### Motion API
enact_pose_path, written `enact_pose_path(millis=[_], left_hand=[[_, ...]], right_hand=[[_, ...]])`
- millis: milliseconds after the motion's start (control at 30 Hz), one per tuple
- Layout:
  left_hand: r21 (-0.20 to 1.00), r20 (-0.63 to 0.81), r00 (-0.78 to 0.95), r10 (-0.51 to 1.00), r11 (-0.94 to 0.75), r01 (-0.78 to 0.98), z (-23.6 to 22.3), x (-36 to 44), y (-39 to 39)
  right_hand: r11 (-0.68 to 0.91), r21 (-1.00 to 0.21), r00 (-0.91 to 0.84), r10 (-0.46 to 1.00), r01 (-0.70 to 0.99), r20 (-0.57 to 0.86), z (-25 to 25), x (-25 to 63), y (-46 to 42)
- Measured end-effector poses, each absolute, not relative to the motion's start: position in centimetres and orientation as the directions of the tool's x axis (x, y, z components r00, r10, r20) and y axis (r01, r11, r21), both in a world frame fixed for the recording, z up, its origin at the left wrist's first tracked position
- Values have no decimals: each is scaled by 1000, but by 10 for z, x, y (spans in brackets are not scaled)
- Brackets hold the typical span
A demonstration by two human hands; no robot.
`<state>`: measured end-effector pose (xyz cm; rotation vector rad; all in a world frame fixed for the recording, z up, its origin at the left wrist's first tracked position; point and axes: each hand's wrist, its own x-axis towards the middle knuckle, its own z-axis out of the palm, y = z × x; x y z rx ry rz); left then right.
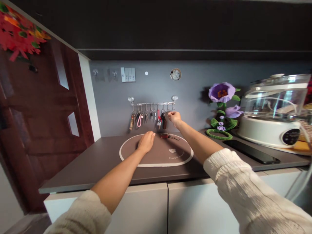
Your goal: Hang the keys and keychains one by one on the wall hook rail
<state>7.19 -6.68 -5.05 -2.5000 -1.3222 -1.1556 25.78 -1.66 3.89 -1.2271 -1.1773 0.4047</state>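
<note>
My right hand point(175, 117) is raised at the right end of a wall-mounted hook rail point(153, 104), its fingers pinched together. What the pinch holds, if anything, is too small to tell. Just left of those fingertips hangs a dark brown key holder point(164, 123). Beside it is a key bunch with a red strap point(158, 117). Further left, several key bunches hang from the hooks, one with a pink loop point(139, 121). My left hand point(146, 142) is low over the oval brown mat point(156, 159), fingers curled and partly hidden. Keys with a dark red holder point(164, 136) lie on the mat's back edge.
On the right of the counter point(97, 156) are a black phone point(252, 151), a purple knitted flower point(221, 92) and a white appliance with a clear top point(268, 128). A dark cabinet point(182, 29) overhangs. At left is a reddish-brown door point(44, 130).
</note>
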Motion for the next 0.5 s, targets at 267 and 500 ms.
enact_pose_path(millis=[267,500], left_hand=[[245,647,359,673,-629,738,-50,71,-65],[266,638,365,678,-639,722,-50,69,-66]], right_hand=[[327,-935,363,862,139,355,27,254,-63],[272,-932,332,879,242,342,-12,268,-68]])
